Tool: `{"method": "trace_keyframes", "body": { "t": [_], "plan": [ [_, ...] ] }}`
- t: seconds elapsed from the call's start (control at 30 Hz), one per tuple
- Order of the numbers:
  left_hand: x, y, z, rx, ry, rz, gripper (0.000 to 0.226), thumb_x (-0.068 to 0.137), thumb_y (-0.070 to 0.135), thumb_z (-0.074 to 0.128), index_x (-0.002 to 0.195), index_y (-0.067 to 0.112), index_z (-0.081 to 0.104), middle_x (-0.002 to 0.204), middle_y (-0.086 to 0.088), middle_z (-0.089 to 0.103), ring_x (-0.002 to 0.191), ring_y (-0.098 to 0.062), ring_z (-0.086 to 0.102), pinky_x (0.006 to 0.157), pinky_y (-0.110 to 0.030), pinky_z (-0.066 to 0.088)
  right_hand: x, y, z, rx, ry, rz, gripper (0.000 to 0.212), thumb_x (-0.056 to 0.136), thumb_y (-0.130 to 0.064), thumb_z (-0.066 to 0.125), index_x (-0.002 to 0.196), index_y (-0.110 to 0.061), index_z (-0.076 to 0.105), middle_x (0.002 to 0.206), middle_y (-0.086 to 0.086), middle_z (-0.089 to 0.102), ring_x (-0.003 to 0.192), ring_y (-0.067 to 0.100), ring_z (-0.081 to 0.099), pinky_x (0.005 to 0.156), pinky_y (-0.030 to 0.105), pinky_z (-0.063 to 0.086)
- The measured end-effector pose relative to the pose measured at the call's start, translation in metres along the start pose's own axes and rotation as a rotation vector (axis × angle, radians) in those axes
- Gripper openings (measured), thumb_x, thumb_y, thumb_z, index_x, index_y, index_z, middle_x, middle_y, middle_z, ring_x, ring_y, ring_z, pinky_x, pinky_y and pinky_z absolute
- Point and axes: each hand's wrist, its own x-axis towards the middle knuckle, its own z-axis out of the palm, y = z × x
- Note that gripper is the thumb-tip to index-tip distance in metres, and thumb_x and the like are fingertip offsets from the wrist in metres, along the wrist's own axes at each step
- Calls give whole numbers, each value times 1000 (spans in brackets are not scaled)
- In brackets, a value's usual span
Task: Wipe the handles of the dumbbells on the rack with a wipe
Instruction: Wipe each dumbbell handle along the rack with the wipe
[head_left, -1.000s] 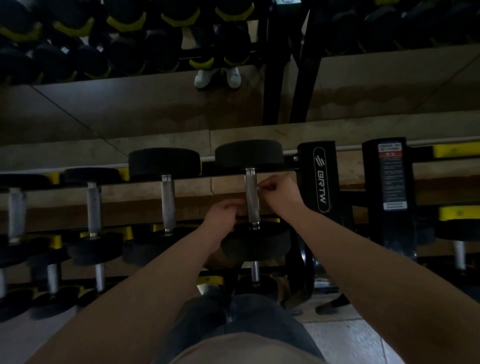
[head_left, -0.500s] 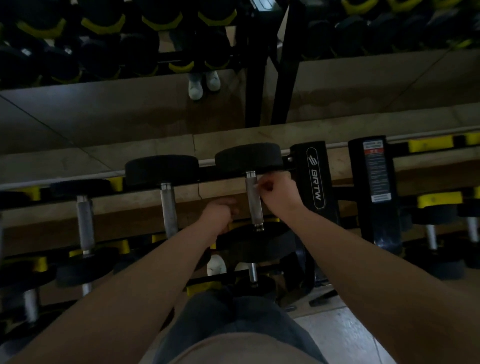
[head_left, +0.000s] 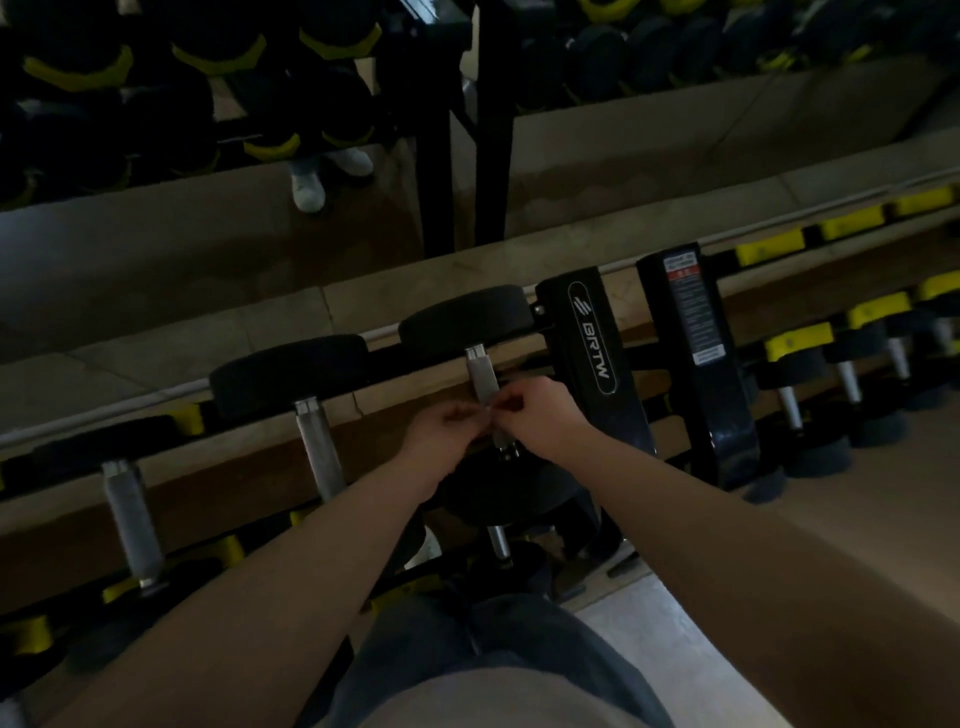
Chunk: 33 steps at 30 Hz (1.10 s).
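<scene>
A dumbbell with black round heads lies on the rack, its metal handle (head_left: 479, 375) pointing away from me. My left hand (head_left: 445, 432) and my right hand (head_left: 541, 415) meet over the lower half of that handle, fingertips pinched together. Only a small pale sliver, the wipe (head_left: 491, 410), shows between the fingertips in the dim light. The handle's upper part is bare; its lower part is hidden behind my fingers. Two more dumbbell handles (head_left: 318, 448) (head_left: 130, 519) lie to the left on the same tier.
A black rack upright marked BRTW (head_left: 592, 338) stands just right of my hands, and a second upright with a warning label (head_left: 696, 312) beyond it. Smaller dumbbells (head_left: 789, 410) fill the right rack. A mirror (head_left: 208, 249) above reflects dumbbells and white shoes. My knee (head_left: 467, 654) is below.
My left hand has moved up and right from beside the handle to meet the right hand's fingertips. The right hand has slid a little down the handle. The view has tilted.
</scene>
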Motion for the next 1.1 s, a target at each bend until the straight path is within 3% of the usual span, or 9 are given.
{"method": "trace_keyframes", "body": {
  "t": [0.1, 0.23, 0.4, 0.5, 0.6, 0.77, 0.87, 0.97, 1.1],
  "plan": [
    [8, 4, -1, -91, 3, 25, 16, 86, 32, 77, 100, 25, 74, 104, 2, 75, 95, -13, 69, 90, -32, 55, -5, -2, 0, 58, -9, 16, 24, 94, -31, 67, 115, -21, 75, 111, -1, 72, 101, 15, 66, 89, 30, 54],
    [21, 16, 0, -93, 60, 41, 11, 82, 25, 80, 90, 26, 72, 102, -1, 74, 98, -20, 68, 95, -39, 53, -8, -3, 3, 144, -23, 24, 29, 94, -22, 60, 119, -28, 73, 113, -1, 73, 104, 16, 66, 91, 32, 55],
    [36, 31, 1, -191, 243, 98, 14, 87, 23, 74, 100, 18, 77, 98, 6, 74, 96, -14, 67, 81, -27, 48, -8, -4, 4, 222, 31, 124, 36, 95, -19, 58, 130, -25, 65, 121, -2, 66, 109, 15, 61, 85, 24, 47],
    [33, 27, 8, -183, 318, 97, 7, 88, 29, 74, 91, 23, 75, 89, 12, 70, 92, -11, 64, 79, -26, 45, -9, 1, 7, 218, 36, 148, 33, 97, -22, 57, 129, -27, 64, 118, -3, 66, 105, 16, 63, 74, 21, 47],
    [23, 6, 13, -60, 256, 63, 10, 90, 34, 72, 86, 25, 71, 91, 9, 68, 90, -12, 61, 87, -30, 50, -8, 1, 7, 206, 41, 139, 32, 95, -31, 61, 127, -28, 63, 115, -2, 66, 94, 12, 62, 61, 16, 43],
    [18, -18, 15, 78, 132, -44, 19, 88, 40, 73, 99, 24, 78, 103, -1, 73, 96, -20, 66, 86, -33, 54, -10, 2, 5, 188, 13, 129, 45, 90, -37, 69, 133, -28, 60, 118, -4, 65, 99, 14, 62, 66, 18, 47],
    [23, 0, 13, -79, 211, -61, 8, 92, 32, 68, 86, 30, 72, 96, 3, 71, 92, -19, 65, 89, -37, 54, -12, 5, 7, 142, 19, 113, 42, 92, -31, 63, 134, -29, 60, 119, -4, 66, 104, 15, 63, 70, 18, 47],
    [37, 29, 8, -267, 298, -44, 20, 91, 28, 69, 72, 33, 67, 87, 4, 68, 91, -21, 65, 91, -40, 54, -14, 6, 7, 119, 13, 107, 43, 93, -22, 56, 135, -28, 59, 119, -4, 65, 104, 15, 62, 72, 18, 48],
    [41, 34, 4, -67, 250, -22, 20, 95, 27, 63, 76, 33, 69, 98, 1, 72, 95, -22, 65, 96, -41, 53, -16, 6, 8, 77, 3, 71, 43, 95, -22, 56, 138, -26, 56, 113, -7, 61, 91, 8, 59, 62, 12, 45]
  ]
}}
